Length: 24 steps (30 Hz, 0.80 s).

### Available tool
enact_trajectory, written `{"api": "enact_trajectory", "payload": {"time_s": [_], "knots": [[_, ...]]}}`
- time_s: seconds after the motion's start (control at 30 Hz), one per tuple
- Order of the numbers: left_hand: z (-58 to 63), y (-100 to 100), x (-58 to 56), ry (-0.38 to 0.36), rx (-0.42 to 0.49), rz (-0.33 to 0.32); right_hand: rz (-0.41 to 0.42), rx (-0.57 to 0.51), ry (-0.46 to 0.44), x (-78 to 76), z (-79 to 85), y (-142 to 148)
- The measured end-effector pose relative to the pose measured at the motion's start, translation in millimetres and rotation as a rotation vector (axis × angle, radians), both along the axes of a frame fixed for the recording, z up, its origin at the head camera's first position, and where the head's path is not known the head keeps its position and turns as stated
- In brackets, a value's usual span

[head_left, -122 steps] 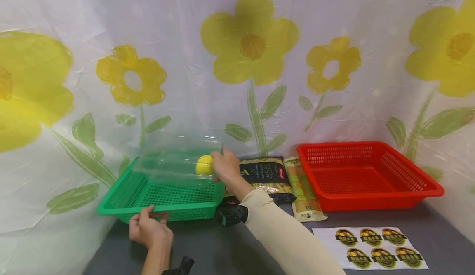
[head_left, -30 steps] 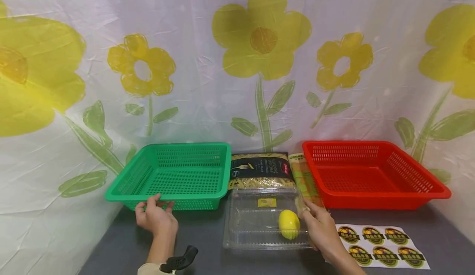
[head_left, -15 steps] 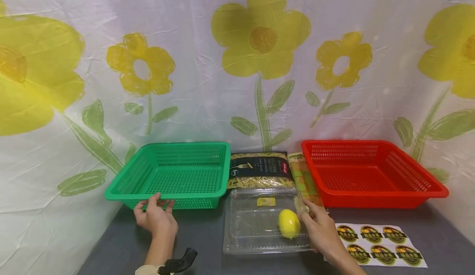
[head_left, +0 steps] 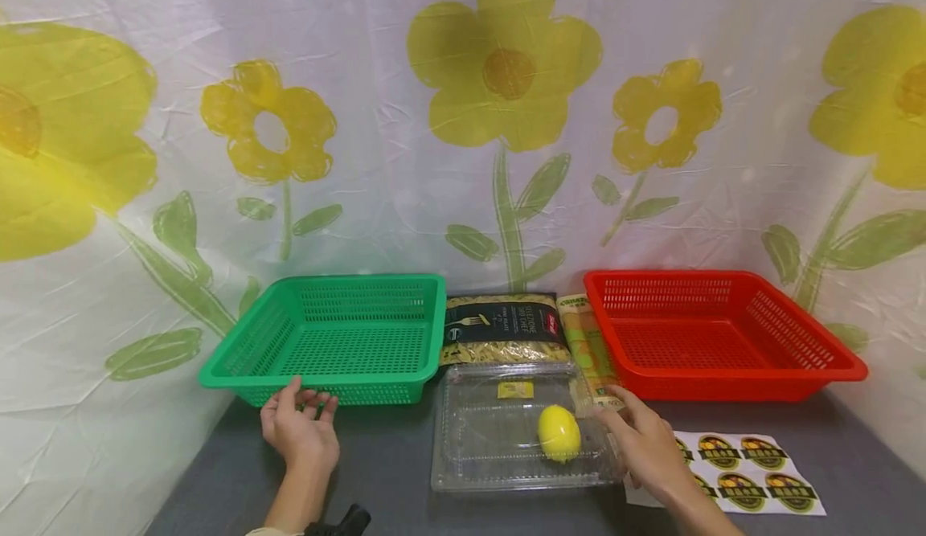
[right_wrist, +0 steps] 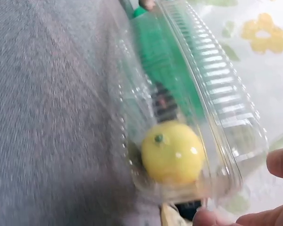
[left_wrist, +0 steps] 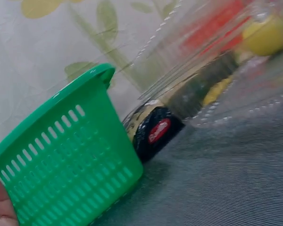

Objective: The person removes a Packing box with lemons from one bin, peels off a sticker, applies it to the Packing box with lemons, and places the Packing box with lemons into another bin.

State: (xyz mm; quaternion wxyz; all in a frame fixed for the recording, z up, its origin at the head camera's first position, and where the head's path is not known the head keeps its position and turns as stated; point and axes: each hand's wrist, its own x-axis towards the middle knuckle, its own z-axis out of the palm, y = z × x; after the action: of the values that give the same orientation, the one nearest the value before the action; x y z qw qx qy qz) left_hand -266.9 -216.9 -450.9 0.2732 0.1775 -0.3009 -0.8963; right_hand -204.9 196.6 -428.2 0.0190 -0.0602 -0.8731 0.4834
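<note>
A clear plastic clamshell box (head_left: pixel 477 439) rests on the dark table in the middle, with a yellow lemon (head_left: pixel 559 433) inside near its right end. In the right wrist view the lemon (right_wrist: pixel 172 155) shows a small green stem end. Beside the box's right end is my right hand (head_left: pixel 644 443), thumb and fingers spread apart and off the plastic. My left hand (head_left: pixel 300 431) is palm up at the front of the green basket (head_left: pixel 318 379), fingers loosely bent, one fingertip by the rim. Whether that fingertip touches the rim I cannot tell.
Behind the box lie a bag of penne pasta (head_left: pixel 506 331) and a long yellow-green packet (head_left: pixel 586 343). A red basket (head_left: pixel 723 387) stands at the right. A sheet of round stickers (head_left: pixel 752 472) lies in front of it. A flowered curtain (head_left: pixel 376 158) hangs behind.
The box with the lemon has come from above the green basket down to the table at the centre. Lately my right hand has let go of it and shifted slightly right.
</note>
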Motion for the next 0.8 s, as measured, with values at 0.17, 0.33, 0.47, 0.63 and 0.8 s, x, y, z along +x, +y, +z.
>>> {"api": "enact_trajectory", "payload": {"time_s": [0.17, 0.33, 0.47, 0.63, 0.8], "knots": [[0.0, 7.1, 10.3, -0.039, -0.11, -0.068, -0.024, 0.022, 0.005, 3.0, -0.7, 15.9], [-1.2, 19.5, 20.4, -0.088, -0.238, -0.165, -0.052, 0.176, 0.045, 3.9, -6.7, 29.7], [0.2, 31.1, 24.8, -0.12, -0.324, -0.299, -0.066, 0.268, 0.093, 2.2, -10.8, 38.6], [0.3, 45.0, 27.3, -0.146, -0.413, -0.486, -0.083, 0.323, 0.128, 1.8, -17.0, 48.0], [-2.0, 58.3, 26.6, -0.187, -0.534, -0.64, -0.095, 0.323, 0.133, 1.6, -27.1, 58.9]]}}
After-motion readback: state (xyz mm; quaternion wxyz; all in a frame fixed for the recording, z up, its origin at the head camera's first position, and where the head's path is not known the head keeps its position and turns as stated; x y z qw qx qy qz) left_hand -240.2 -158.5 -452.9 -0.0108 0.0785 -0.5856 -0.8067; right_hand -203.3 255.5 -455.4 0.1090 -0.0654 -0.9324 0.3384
